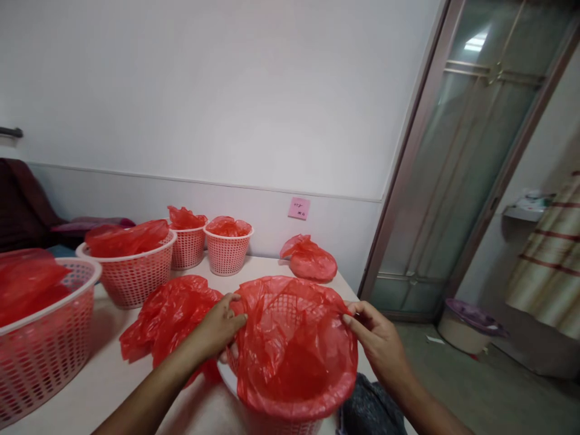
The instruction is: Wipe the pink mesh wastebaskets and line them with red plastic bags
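Note:
A red plastic bag (299, 344) lines the near basket (285, 426), its edge folded over most of the rim. At the left side, where some white rim shows, my left hand (222, 326) pinches the bag's edge between thumb and fingers. My right hand (369, 329) grips the bag at the right side of the rim, thumb against fingers. Left of this basket lies a crumpled heap of red bags (174, 320) on the white table (113, 386), close to my left forearm.
Several baskets holding red bags stand at the left, including a large near one (45, 350). Another red bag (312, 260) lies by the wall under a pink note (299, 208). A dark cloth item (374, 408) sits beneath my right forearm.

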A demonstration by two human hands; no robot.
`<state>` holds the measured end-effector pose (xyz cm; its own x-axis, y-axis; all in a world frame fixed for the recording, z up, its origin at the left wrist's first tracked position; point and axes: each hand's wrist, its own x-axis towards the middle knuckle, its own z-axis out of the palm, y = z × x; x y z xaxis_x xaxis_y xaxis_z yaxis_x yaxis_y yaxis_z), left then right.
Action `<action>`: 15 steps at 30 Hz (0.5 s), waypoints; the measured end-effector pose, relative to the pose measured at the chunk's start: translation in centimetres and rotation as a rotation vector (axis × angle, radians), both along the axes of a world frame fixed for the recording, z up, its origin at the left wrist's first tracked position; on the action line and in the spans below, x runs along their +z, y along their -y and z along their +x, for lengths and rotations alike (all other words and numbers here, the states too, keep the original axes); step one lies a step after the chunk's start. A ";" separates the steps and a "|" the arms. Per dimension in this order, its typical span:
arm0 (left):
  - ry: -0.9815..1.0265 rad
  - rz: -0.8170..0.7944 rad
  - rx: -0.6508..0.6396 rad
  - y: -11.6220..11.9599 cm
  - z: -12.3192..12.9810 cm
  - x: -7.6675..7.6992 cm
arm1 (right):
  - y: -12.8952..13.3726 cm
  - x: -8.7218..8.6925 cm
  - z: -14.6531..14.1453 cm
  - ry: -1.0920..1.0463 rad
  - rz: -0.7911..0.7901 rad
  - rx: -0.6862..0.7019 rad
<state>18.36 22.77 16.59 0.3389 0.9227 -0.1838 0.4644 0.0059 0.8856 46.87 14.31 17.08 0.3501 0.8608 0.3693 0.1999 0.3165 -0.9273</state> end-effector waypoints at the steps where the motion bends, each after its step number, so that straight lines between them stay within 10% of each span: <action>1: -0.027 -0.003 -0.023 -0.3 0.2 0.2 | -0.3 0.0 0.0 0.011 -0.030 0.003; 8: -0.325 0.056 -0.174 -2.4 2.1 2.7 | -1.9 -0.6 0.9 -0.075 -0.281 0.017; 15: -0.574 0.401 0.002 -5.1 4.5 1.5 | -1.5 -1.1 0.0 -0.046 -0.276 -0.025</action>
<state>22.91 27.89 18.04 0.2879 0.9574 0.0213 0.8599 -0.2682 0.4344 46.87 15.86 16.01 0.3832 0.9177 0.1048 0.1597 0.0460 -0.9861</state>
